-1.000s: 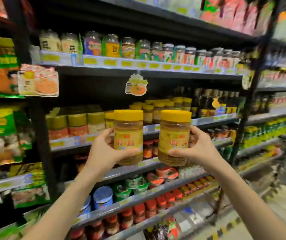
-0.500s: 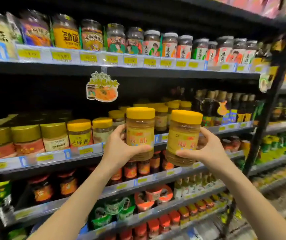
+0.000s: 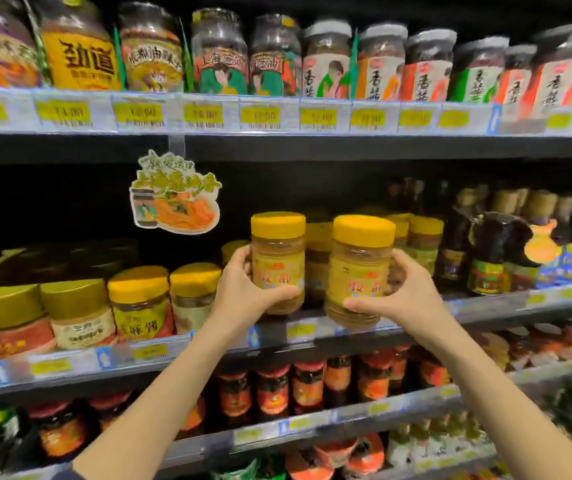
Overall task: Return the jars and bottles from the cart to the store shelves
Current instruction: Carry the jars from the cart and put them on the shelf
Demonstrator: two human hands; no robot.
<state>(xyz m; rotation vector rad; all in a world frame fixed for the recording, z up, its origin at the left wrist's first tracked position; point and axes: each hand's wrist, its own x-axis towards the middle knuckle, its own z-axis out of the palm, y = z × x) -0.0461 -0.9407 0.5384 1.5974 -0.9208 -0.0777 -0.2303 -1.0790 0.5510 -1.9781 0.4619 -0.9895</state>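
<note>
The person holds two yellow-lidded jars up in front of the middle shelf (image 3: 312, 332), one in each hand. The left hand (image 3: 243, 296) is wrapped around the lower half of the left jar (image 3: 277, 261), thumb across the front of the label and the other digits hidden behind it; the right hand (image 3: 405, 292) is clamped the same way on the right jar (image 3: 360, 271), thumb low on the front, with the rest curled round the far right side. Both jars are upright or nearly so, the right one tipped a little, and both hang in the air just above the shelf's price strip, near a row of matching yellow-lidded jars (image 3: 423, 237) further back. The jars look full of a dense tan paste, so each is probably fairly heavy for its size; whether the ribbed clear walls are plastic or glass cannot be told, and they are best treated as breakable. The paper label gives more friction than the bare wall, and a grip around the belly, as here, keeps the weight under control better than one by the lid, which could twist. Setting them down calls for a flat base landing without knocking the jars already standing, since a nudged neighbour could topple the row
</note>
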